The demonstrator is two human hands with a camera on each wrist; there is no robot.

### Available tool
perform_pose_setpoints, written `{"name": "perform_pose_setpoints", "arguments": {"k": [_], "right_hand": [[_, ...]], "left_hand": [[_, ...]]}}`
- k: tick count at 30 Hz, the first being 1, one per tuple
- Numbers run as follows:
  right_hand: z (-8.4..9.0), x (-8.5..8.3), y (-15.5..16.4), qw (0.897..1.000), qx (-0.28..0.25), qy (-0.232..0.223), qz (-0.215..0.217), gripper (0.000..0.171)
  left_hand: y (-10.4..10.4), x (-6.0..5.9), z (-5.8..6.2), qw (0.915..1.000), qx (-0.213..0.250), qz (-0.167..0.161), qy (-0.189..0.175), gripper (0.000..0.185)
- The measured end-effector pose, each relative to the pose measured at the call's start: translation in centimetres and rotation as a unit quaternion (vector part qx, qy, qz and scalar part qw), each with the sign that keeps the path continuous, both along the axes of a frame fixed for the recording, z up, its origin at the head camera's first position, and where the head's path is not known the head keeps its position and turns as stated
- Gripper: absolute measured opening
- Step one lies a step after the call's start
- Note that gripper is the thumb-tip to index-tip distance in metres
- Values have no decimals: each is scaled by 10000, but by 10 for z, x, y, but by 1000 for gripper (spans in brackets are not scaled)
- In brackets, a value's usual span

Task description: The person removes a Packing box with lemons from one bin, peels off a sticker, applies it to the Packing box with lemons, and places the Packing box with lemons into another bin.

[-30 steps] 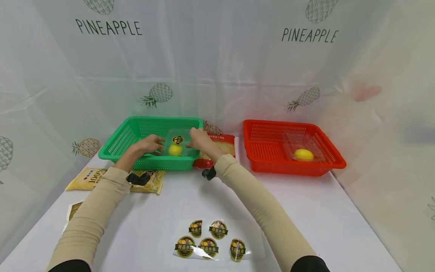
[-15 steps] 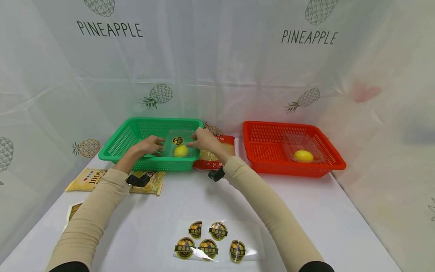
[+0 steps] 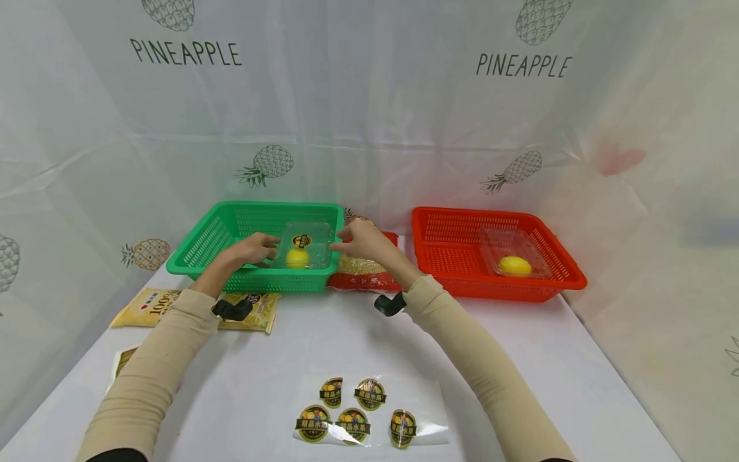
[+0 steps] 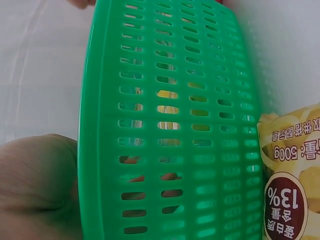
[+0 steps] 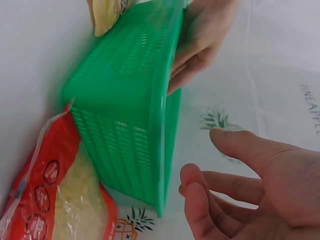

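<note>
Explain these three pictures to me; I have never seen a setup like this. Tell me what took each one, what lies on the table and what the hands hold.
No machine here: a person works with bare hands and wears three cameras. The wide picture comes from the head; the two close ones come from the wrists.

On the white table stand a green basket and a red basket. Each holds a clear plastic box with a lemon; the green basket's box carries a round sticker. More stickers lie on a sheet in front, with food bags beside the green basket.

The left hand reaches into the green basket at the box's side. The right hand is beside the basket's rim, fingers relaxed, holding nothing.
</note>
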State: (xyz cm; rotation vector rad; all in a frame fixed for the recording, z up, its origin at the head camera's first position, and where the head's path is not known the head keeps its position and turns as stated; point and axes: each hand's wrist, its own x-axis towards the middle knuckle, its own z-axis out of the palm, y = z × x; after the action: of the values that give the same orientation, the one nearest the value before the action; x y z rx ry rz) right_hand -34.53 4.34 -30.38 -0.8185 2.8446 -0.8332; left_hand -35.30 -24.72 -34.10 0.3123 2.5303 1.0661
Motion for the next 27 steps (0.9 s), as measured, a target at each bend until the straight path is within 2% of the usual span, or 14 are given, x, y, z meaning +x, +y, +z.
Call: {"name": "perform_pose_setpoints", "arguments": {"k": [5,11,18,23,27], "right_hand": [[-2,7,16,9999,-138,24,70,40],[-3,17,34,9996,-229,41,148,39],[-4,29,53,9998,-199,19,8,45],[-8,36,66,9997,-212,16,-96,46],[-12,42,77,9998,-191,85,-77,44]], "left_hand": [[1,-3,-1,9998,-119,-2,169,52],[7,2,4,9962,-535,37,683,51],[25,20,14,9919,-482,6,1179,47],[40,37,18,9818,-564,-280,1791,44],[52,50,15,9727,-435,-548,2214,42]]}}
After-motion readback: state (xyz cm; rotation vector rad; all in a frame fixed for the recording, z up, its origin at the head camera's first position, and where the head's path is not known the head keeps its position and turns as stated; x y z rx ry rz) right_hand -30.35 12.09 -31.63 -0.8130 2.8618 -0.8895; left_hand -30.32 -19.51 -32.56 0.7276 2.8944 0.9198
